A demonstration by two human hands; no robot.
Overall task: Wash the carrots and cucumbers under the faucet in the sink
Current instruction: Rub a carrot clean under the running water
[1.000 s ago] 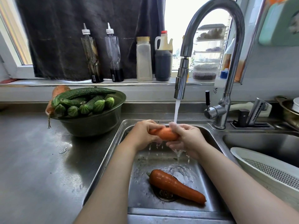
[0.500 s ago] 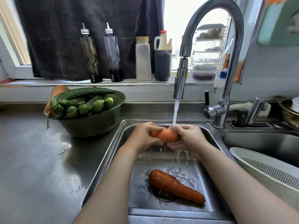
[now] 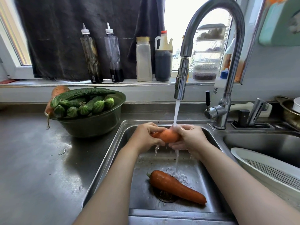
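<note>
The left hand [image 3: 146, 137] and right hand [image 3: 191, 138] are wrapping over both ends of the held carrot [image 3: 165, 136], with their fingertips curling out of sight beneath it. At 6 o'clock the second carrot [image 3: 175, 186] is covering most of the drain [image 3: 162, 196]. At 10 o'clock the cucumbers [image 3: 84, 101] are burying the bowl carrots [image 3: 58, 90], so their number is staying unclear. At 4 o'clock the frame edge is cutting off the white colander [image 3: 259, 166].

Steel counter [image 3: 32, 159] with sink [image 3: 112, 148]; green bowl [image 3: 90, 125]
</note>
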